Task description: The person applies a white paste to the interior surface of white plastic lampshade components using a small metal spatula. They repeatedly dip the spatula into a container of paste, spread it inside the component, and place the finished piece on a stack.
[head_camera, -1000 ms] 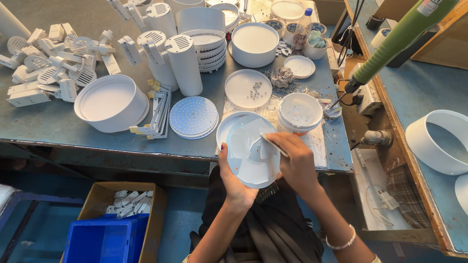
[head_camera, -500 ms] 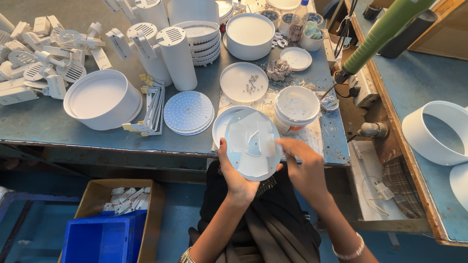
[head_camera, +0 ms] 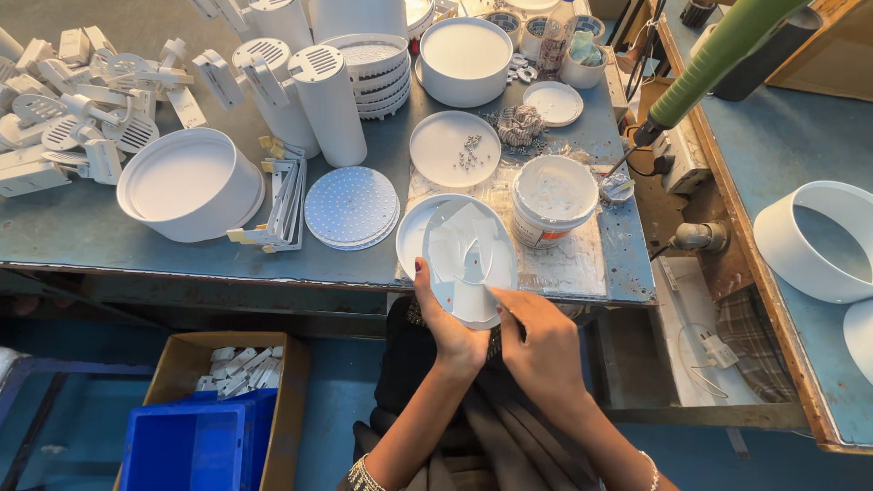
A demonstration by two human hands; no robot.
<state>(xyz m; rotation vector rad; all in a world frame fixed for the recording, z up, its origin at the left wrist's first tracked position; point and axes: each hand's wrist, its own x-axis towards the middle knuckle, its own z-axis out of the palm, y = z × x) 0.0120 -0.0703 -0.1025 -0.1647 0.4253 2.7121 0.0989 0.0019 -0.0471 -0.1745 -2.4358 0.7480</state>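
Observation:
A white round disc (head_camera: 435, 235), smeared with white paste, overhangs the front edge of the grey workbench (head_camera: 82, 232). My left hand (head_camera: 447, 335) grips its near rim from below, thumb up on the left side. My right hand (head_camera: 544, 350) is pinched on a small white scraper (head_camera: 462, 296) whose edge rests on the near part of the disc. Just right of the disc stands an open tub of white paste (head_camera: 555, 195) on a smeared sheet.
On the bench are a large white round housing (head_camera: 186, 186), a stack of perforated discs (head_camera: 352, 207), white cylinders (head_camera: 332, 105) and a plate with screws (head_camera: 455, 147). A green-handled tool (head_camera: 718, 55) hangs at right. Under the bench sit a cardboard box (head_camera: 227, 364) and blue crate (head_camera: 186, 445).
My right hand and the scraper slid from the disc's upper right down to its near edge. The left hand kept its grip on the rim.

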